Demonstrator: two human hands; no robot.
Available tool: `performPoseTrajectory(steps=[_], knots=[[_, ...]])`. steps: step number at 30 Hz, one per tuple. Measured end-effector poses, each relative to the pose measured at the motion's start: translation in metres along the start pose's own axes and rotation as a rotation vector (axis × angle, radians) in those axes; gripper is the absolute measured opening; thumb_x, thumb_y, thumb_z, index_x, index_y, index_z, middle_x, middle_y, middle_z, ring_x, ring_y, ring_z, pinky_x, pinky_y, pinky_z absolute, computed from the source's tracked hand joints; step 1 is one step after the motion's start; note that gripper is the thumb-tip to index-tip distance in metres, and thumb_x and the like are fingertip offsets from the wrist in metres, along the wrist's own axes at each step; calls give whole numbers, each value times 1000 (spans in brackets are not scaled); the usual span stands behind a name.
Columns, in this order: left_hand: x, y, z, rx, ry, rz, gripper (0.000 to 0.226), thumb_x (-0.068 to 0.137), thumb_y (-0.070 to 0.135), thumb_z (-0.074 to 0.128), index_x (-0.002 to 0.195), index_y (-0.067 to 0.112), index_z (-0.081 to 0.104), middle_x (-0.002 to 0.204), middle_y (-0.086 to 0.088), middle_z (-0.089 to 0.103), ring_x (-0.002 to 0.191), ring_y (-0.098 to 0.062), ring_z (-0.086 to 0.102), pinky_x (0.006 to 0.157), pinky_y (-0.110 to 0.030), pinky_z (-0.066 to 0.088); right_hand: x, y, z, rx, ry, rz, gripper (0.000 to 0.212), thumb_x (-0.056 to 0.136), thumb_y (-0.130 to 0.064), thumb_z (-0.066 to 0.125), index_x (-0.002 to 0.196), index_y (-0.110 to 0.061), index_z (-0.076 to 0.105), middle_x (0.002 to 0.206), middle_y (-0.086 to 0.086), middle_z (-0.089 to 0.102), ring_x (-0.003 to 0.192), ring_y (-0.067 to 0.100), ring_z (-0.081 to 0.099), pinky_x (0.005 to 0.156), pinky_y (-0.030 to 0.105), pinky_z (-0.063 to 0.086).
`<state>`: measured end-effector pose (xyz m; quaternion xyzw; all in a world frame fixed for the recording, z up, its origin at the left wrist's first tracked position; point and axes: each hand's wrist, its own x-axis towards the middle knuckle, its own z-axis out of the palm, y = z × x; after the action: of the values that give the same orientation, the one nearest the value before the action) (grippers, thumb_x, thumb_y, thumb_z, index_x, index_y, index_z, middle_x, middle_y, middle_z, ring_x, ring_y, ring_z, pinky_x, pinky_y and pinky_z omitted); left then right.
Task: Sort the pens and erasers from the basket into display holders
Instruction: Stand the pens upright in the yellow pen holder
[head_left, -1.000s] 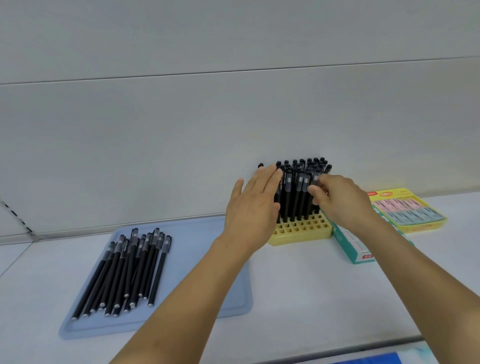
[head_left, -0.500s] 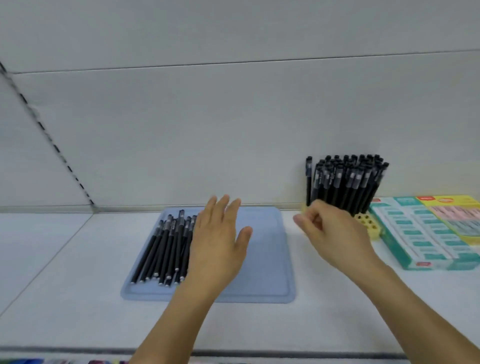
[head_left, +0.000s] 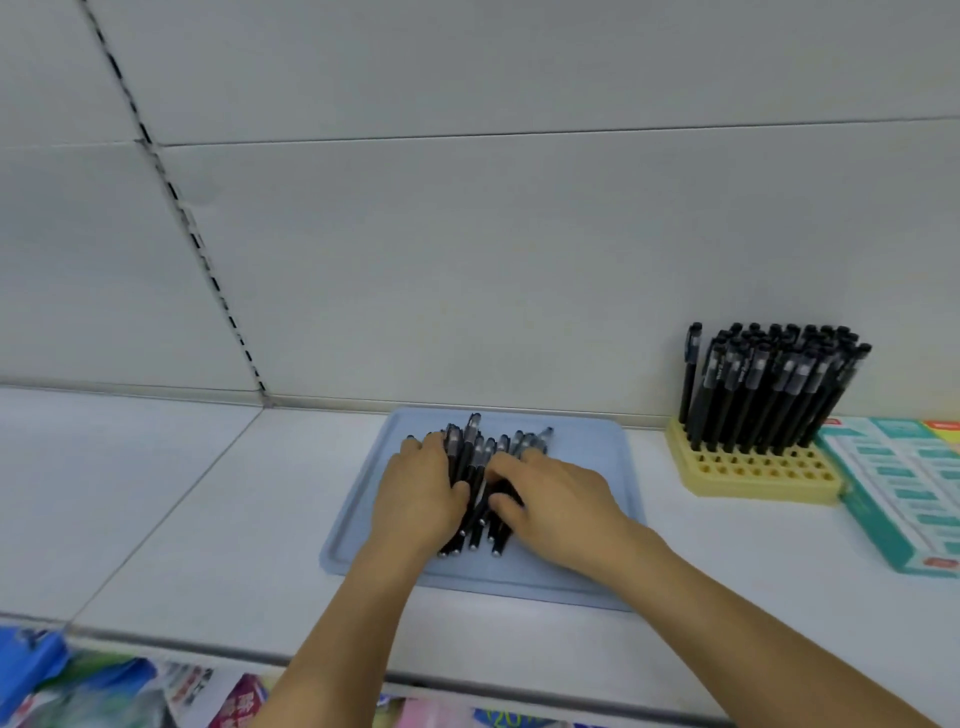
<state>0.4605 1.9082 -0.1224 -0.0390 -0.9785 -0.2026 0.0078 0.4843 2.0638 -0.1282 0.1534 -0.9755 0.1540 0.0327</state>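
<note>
A bunch of loose black pens (head_left: 475, 457) lies on a flat blue tray (head_left: 571, 577) in the middle of the white shelf. My left hand (head_left: 415, 493) covers the left side of the bunch, its thumb pressed into the pens. From the right, my right hand (head_left: 558, 496) closes finger and thumb around the pens. The two hands squeeze the bunch between them and hide its middle. At the right stands a yellow grid holder (head_left: 753, 475); its back rows are filled with upright black pens (head_left: 769, 384).
A teal box of erasers (head_left: 909, 499) lies right of the yellow holder, touching it. The white back wall rises just behind the tray. Below the shelf's front edge, colourful packaged goods (head_left: 104, 686) show at the bottom left.
Both hands left the yellow holder, moved left and came down onto the loose pens on the tray. My view swung left, so the holder now sits at the right.
</note>
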Motion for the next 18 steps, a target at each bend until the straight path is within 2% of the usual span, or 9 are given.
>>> performPoseTrajectory(steps=[2,4,6,8,10,12,14,16,18], knots=[[3,13,3,31,-34,30,29,91,17,53,119,10,51,118,-12,54,105,-27,54,84,-32,44,-4,5,-5,-12,16,49,15,98,-39,40,105,-28,47,99,0,54,92,26,59,62,33,33],[5,25,5,93,-55,40,27,94,15,49,119,6,49,120,-14,53,105,-29,56,84,-33,44,-8,10,-10,-25,21,114,16,99,-42,40,92,-28,42,93,1,54,87,27,59,62,32,32],[7,30,6,107,-65,30,23,96,11,45,118,4,47,119,-15,54,105,-31,57,83,-34,44,-11,16,-13,-37,2,169,15,99,-37,45,91,-25,40,96,4,58,86,28,59,62,32,35],[9,28,5,30,-40,21,19,97,7,40,115,5,48,112,-13,57,97,-29,58,80,-35,45,-15,25,-13,16,-2,232,8,98,-25,46,101,-19,43,94,5,60,82,27,59,62,32,39],[10,26,4,-177,21,-5,18,100,9,40,113,9,52,99,-8,61,82,-23,57,69,-32,44,-19,34,-17,187,22,320,18,96,-18,47,114,-17,42,87,3,61,77,23,58,66,35,45],[7,30,2,-548,26,-66,18,101,10,42,111,12,57,86,-5,63,68,-16,56,59,-27,45,-23,42,-21,415,80,404,31,96,-18,52,125,-21,41,86,1,63,81,16,59,74,33,48],[2,39,1,-912,-36,-109,19,100,7,45,107,10,62,83,-7,65,61,-12,58,52,-21,49,-27,48,-29,602,151,444,38,92,-16,59,128,-19,47,84,0,67,83,14,62,79,32,49],[-2,50,2,-1092,-89,-116,19,100,5,46,104,5,65,84,-8,68,61,-10,62,53,-20,52,-34,55,-38,728,238,427,25,88,-9,63,112,-15,62,79,4,69,76,15,65,74,36,56],[-3,62,6,-1171,-114,-101,19,101,4,46,102,2,65,84,-8,69,63,-10,65,55,-20,54,-44,66,-50,784,342,404,9,88,-7,64,89,-16,67,74,6,68,65,11,64,57,25,54]])
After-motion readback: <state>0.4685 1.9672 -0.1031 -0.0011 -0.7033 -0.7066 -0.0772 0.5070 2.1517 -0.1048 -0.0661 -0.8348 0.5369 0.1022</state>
